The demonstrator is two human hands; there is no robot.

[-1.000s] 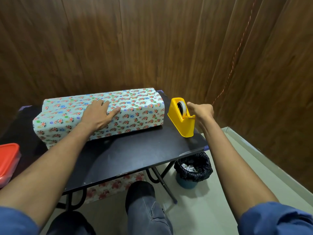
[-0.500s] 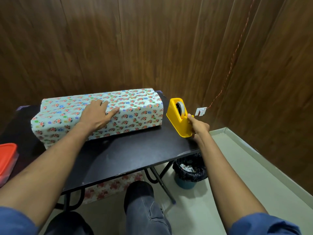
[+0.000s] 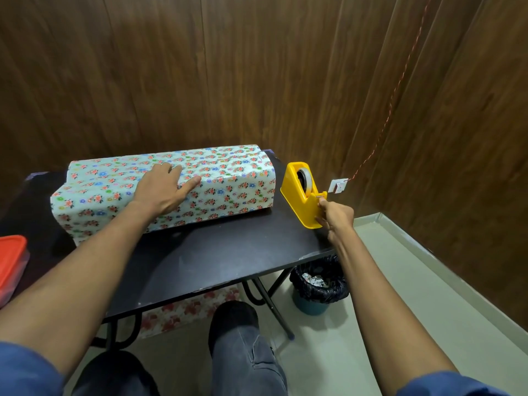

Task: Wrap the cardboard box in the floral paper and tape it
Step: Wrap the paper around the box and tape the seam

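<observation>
The long box wrapped in floral paper (image 3: 228, 181) lies across the black table (image 3: 217, 252). My left hand (image 3: 164, 187) presses flat on its top and front edge, fingers straight. A yellow tape dispenser (image 3: 300, 195) stands at the table's right end, its white tape roll (image 3: 305, 178) upright inside. My right hand (image 3: 335, 217) is at the dispenser's front cutter, fingers curled and pinching at the tape end there; the tape strip itself is too thin to make out.
A red-lidded container (image 3: 11, 258) sits at the table's left edge. Under the table's right corner stands a bin with a black liner (image 3: 317, 284). Floral paper (image 3: 188, 310) lies on the floor beneath. Wooden walls close in behind and to the right.
My right hand came down from the top of the dispenser, beside the roll, to its front cutter end. My left hand stayed pressed on the wrapped box.
</observation>
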